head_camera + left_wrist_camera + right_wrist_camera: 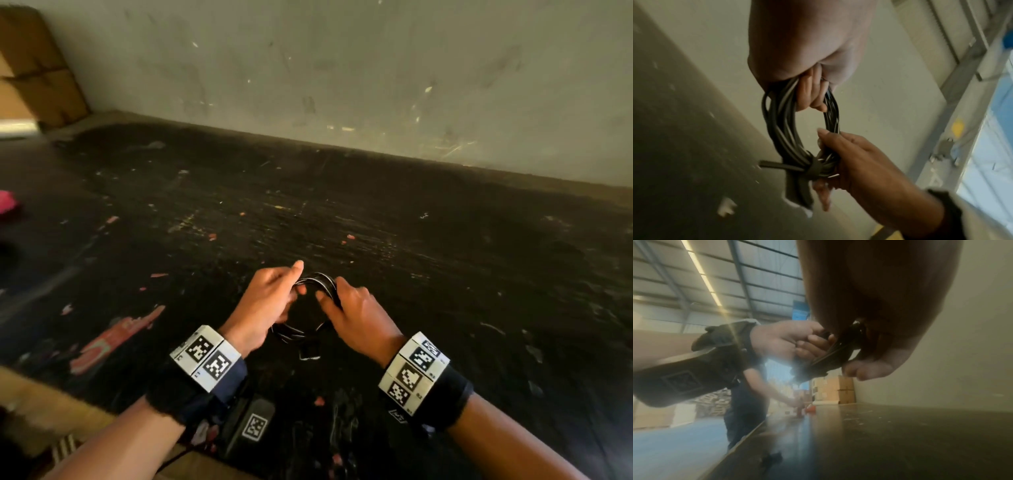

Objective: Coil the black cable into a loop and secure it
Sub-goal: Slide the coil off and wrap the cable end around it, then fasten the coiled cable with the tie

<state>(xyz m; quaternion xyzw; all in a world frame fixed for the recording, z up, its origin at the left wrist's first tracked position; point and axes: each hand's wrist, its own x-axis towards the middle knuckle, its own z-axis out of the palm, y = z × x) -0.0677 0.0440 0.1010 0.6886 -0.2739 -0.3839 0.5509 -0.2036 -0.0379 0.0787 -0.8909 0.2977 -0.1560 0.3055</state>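
The thin black cable (310,308), wound into a round loop of many turns, is up in the air just above the dark scratched table (445,260). A dark strap (813,168) wraps the turns together at one spot. Your left hand (269,301) curls its fingers around one side of the loop. Your right hand (356,315) grips the other side, by the strap. Behind the table stands a pale wall (342,68).

The black cable (785,129), coiled into a many-stranded loop, has a strap (815,168) around one side.
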